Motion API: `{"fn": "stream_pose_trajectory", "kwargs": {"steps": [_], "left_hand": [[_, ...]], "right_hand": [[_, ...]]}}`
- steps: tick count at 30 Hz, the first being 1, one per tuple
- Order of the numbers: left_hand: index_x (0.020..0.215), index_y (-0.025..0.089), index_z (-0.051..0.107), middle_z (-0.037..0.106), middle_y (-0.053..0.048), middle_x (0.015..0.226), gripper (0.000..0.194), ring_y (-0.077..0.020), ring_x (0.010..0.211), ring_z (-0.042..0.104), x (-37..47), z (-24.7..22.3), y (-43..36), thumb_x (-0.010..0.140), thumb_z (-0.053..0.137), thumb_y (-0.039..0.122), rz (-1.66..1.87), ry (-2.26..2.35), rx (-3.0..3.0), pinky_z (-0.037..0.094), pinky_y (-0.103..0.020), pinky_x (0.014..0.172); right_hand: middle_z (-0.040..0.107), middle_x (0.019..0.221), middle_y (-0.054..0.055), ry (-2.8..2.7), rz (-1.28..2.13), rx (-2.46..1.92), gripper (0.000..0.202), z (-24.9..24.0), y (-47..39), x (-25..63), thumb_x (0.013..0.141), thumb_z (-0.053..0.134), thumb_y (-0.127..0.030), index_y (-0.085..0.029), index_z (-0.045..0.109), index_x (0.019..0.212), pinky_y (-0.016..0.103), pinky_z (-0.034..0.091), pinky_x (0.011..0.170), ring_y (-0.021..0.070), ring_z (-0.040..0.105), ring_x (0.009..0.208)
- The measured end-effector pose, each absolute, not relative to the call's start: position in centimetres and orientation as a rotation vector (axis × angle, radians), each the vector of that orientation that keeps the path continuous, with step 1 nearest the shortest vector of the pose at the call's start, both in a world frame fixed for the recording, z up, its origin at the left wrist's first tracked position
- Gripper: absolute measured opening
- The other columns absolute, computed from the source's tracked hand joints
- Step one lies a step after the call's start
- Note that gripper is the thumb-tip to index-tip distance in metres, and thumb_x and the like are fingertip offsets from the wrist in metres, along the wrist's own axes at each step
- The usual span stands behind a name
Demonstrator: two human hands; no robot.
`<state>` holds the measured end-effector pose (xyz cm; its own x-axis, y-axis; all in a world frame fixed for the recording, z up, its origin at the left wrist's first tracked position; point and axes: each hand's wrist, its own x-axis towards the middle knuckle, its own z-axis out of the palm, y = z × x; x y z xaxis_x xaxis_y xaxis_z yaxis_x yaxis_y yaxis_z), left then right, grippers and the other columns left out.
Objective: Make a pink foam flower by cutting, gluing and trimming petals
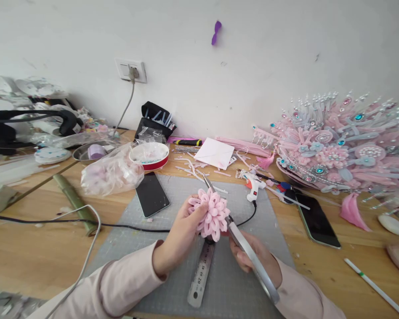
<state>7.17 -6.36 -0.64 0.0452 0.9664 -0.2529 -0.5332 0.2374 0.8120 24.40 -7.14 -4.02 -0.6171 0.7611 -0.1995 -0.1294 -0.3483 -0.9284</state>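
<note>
My left hand (185, 223) pinches a pink fuzzy flower (213, 215) with many looped petals, thumb resting on its left side. Silver metal scissors (249, 252) are in my right hand (252, 254), fingers closed around the handle. The blades pass behind the flower, and a pointed tip shows above it. Petals hide the middle of the blades. Below the flower, a steel ruler (201, 277) lies on the grey cutting mat (146, 266).
A black phone (152, 194) lies left, another phone (319, 221) right. A white glue gun (253, 188) with a black cord sits behind my right hand. A large pink beaded headdress (335, 146) stands back right. Left are a plastic bag (111, 173), a red-rimmed bowl (154, 165) and a green tube (75, 204).
</note>
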Motion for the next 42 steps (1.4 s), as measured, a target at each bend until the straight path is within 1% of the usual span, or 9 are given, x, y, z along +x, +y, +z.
{"fn": "stream_pose_trajectory", "kwargs": {"steps": [9, 15, 20, 23, 25, 27, 32, 36, 42], "left_hand": [[0.086, 0.018, 0.054, 0.066, 0.000, 0.080, 0.021, -0.0103, 0.064, 0.060, 7.1, -0.8, -6.3, 0.073, 0.064, 0.032, 1.247, 0.949, 0.599, 0.045, -0.019, 0.056], [0.087, 0.018, 0.053, 0.065, -0.001, 0.080, 0.019, -0.0105, 0.065, 0.060, 7.1, -0.8, -6.3, 0.075, 0.061, 0.030, 1.257, 0.939, 0.610, 0.046, -0.019, 0.058], [0.088, 0.018, 0.051, 0.064, 0.001, 0.079, 0.017, -0.0087, 0.062, 0.058, 7.1, -0.9, -6.2, 0.077, 0.059, 0.030, 1.267, 0.918, 0.649, 0.045, -0.019, 0.057], [0.088, 0.019, 0.051, 0.063, 0.001, 0.080, 0.017, -0.0094, 0.065, 0.059, 7.1, -1.1, -6.2, 0.078, 0.058, 0.030, 1.278, 0.904, 0.690, 0.046, -0.020, 0.059], [0.088, 0.019, 0.051, 0.062, 0.001, 0.080, 0.017, -0.0099, 0.067, 0.059, 7.0, -1.1, -6.2, 0.078, 0.058, 0.031, 1.278, 0.902, 0.699, 0.046, -0.020, 0.061], [0.088, 0.019, 0.052, 0.062, 0.001, 0.081, 0.017, -0.0102, 0.069, 0.059, 7.0, -1.2, -6.2, 0.078, 0.058, 0.031, 1.271, 0.901, 0.697, 0.047, -0.020, 0.062], [0.090, 0.019, 0.052, 0.063, 0.000, 0.083, 0.020, -0.0112, 0.071, 0.060, 7.1, -1.0, -6.3, 0.077, 0.059, 0.032, 1.256, 0.867, 0.682, 0.047, -0.021, 0.063], [0.088, 0.018, 0.053, 0.065, -0.001, 0.083, 0.019, -0.0119, 0.073, 0.062, 7.2, -1.0, -6.5, 0.077, 0.059, 0.032, 1.268, 0.857, 0.682, 0.048, -0.021, 0.064], [0.089, 0.019, 0.055, 0.067, -0.001, 0.083, 0.020, -0.0124, 0.074, 0.063, 7.4, -1.0, -6.7, 0.076, 0.061, 0.033, 1.282, 0.870, 0.677, 0.049, -0.021, 0.066]], "right_hand": [[0.030, 0.053, -0.010, -1.242, 2.029, -0.813, 0.039, -4.3, -7.3, 24.2, 0.062, 0.072, -0.047, -0.019, 0.045, 0.068, 0.019, 0.014, 0.037, 0.0008, 0.021, 0.039], [0.030, 0.055, -0.010, -1.231, 2.020, -0.840, 0.041, -4.2, -7.5, 24.1, 0.060, 0.073, -0.049, -0.018, 0.050, 0.076, 0.019, 0.014, 0.038, 0.0014, 0.021, 0.041], [0.031, 0.055, -0.010, -1.239, 1.988, -0.881, 0.043, -4.2, -7.5, 24.2, 0.059, 0.072, -0.051, -0.017, 0.052, 0.076, 0.017, 0.016, 0.036, 0.0009, 0.021, 0.040], [0.032, 0.056, -0.010, -1.243, 2.031, -0.882, 0.049, -5.0, -7.2, 24.5, 0.053, 0.074, -0.054, -0.017, 0.054, 0.080, 0.016, 0.016, 0.034, 0.0000, 0.020, 0.038], [0.031, 0.056, -0.011, -1.216, 2.075, -0.867, 0.058, -6.0, -6.9, 24.8, 0.047, 0.077, -0.054, -0.017, 0.056, 0.087, 0.015, 0.015, 0.033, -0.0005, 0.018, 0.037], [0.030, 0.056, -0.011, -1.194, 2.097, -0.863, 0.065, -7.0, -6.8, 25.1, 0.044, 0.078, -0.053, -0.018, 0.057, 0.093, 0.015, 0.013, 0.031, -0.0005, 0.015, 0.037], [0.029, 0.057, -0.011, -1.255, 2.114, -0.828, 0.069, -7.2, -6.8, 25.4, 0.048, 0.073, -0.059, -0.019, 0.057, 0.102, 0.014, 0.011, 0.032, -0.0003, 0.012, 0.038], [0.032, 0.062, -0.008, -1.300, 2.071, -0.817, 0.070, -5.5, -7.0, 25.2, 0.049, 0.069, -0.066, -0.018, 0.059, 0.098, 0.015, 0.014, 0.035, 0.0013, 0.018, 0.043], [0.033, 0.063, -0.006, -1.306, 2.115, -0.762, 0.062, -4.8, -7.0, 25.2, 0.052, 0.070, -0.063, -0.019, 0.061, 0.096, 0.015, 0.013, 0.036, 0.0019, 0.019, 0.045]]}}
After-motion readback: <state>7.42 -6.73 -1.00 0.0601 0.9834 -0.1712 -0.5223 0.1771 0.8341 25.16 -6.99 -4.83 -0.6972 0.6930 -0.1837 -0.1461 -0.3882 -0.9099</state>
